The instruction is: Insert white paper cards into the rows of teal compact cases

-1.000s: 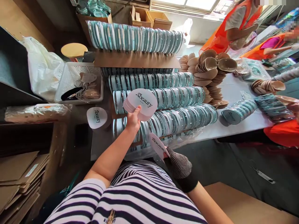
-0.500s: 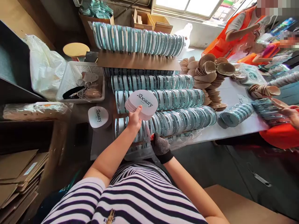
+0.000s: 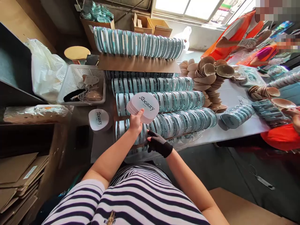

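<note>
My left hand [image 3: 136,122] is closed on a fanned stack of white rounded cards [image 3: 143,107] printed "Sbeauty", held up in front of the rows of teal-rimmed round cases [image 3: 178,120]. My right hand [image 3: 157,142], in a dark dotted glove, rests at the near end of the lowest row of cases, just below the card stack. Its fingers curl against the cases; whether they grip anything is hidden. One more white "Sbeauty" card [image 3: 99,119] lies on the table to the left.
A white plastic basket [image 3: 72,78] with odds and ends stands at the left. Tan shell-shaped cups [image 3: 212,73] are piled behind the cases. People in orange vests [image 3: 236,28] work at the far right. Flat cardboard [image 3: 16,178] lies lower left. Cardboard boxes [image 3: 152,26] stand at the back.
My right hand held a single white card low near my body; it moved up and forward to the lowest row of cases, and the card is no longer visible in it.
</note>
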Motion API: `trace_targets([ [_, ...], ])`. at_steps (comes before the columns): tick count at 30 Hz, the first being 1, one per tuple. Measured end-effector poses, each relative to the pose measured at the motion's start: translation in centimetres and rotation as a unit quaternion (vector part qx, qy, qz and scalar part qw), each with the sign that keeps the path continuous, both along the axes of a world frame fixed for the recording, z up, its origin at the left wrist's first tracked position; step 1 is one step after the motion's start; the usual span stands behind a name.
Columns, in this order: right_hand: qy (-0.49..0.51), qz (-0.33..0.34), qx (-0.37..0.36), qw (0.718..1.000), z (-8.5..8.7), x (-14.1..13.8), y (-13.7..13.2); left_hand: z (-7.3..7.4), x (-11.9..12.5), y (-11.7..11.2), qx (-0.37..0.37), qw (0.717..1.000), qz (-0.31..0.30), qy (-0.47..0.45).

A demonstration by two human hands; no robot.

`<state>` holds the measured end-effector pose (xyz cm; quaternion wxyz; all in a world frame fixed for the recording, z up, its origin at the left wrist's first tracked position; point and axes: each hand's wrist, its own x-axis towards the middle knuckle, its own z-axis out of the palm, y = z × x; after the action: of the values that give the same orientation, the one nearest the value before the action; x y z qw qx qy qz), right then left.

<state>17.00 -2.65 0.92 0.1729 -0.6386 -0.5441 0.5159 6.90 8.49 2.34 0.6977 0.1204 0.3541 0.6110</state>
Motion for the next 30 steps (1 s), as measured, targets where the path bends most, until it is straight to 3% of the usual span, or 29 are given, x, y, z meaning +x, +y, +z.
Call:
trace_targets([
  [2, 0.078, -0.018, 0.007, 0.997, -0.1, 0.9, 0.1, 0.1, 0.0, 0.0, 0.001, 1.000, -0.001, 0.004],
  [5, -0.010, -0.087, 0.093, 0.992, 1.0, 3.0, 1.5, 0.2, 0.0, -0.1, -0.004, 1.000, -0.013, 0.007],
  [7, -0.094, -0.161, 0.208, 0.960, 2.7, 4.3, 3.0, 0.4, -0.1, -0.5, 0.008, 1.000, -0.026, 0.002],
  [9, -0.159, -0.187, 0.312, 0.918, 4.5, 4.8, 4.2, 0.6, -0.3, -1.1, 0.028, 0.999, -0.042, -0.001],
  [12, -0.264, -0.131, 0.414, 0.861, 6.4, 3.4, 4.7, 0.6, -0.5, -2.1, 0.024, 0.999, -0.044, 0.014],
  [14, -0.313, -0.071, 0.451, 0.832, 6.7, 1.5, 4.5, 0.4, -0.6, -2.7, 0.014, 0.999, -0.047, 0.024],
  [16, -0.311, -0.029, 0.446, 0.839, 6.6, 0.0, 4.3, 0.3, -0.8, -2.9, 0.019, 0.998, -0.064, 0.021],
  [17, -0.300, -0.042, 0.429, 0.851, 6.5, -0.4, 4.2, 0.3, -1.1, -2.9, 0.025, 0.997, -0.070, 0.018],
  [20, -0.291, -0.188, 0.377, 0.859, 6.7, 0.1, 2.9, 0.6, -2.8, -1.9, 0.029, 0.999, -0.034, 0.016],
  [22, -0.310, -0.208, 0.348, 0.860, 7.3, 0.9, 0.4, 0.8, -4.8, -0.7, 0.035, 0.999, 0.027, 0.028],
  [24, -0.326, -0.108, 0.293, 0.892, 7.7, 1.1, -3.1, 0.7, -6.8, 0.6, 0.043, 0.996, 0.070, 0.043],
  [27, -0.330, 0.043, 0.172, 0.927, 7.5, -0.4, -6.8, 0.0, -8.7, 1.8, 0.040, 0.996, 0.058, 0.055],
  [30, -0.329, 0.090, 0.103, 0.934, 6.1, -3.2, -6.2, -0.9, -8.9, 2.0, 0.013, 0.998, 0.039, 0.048],
])
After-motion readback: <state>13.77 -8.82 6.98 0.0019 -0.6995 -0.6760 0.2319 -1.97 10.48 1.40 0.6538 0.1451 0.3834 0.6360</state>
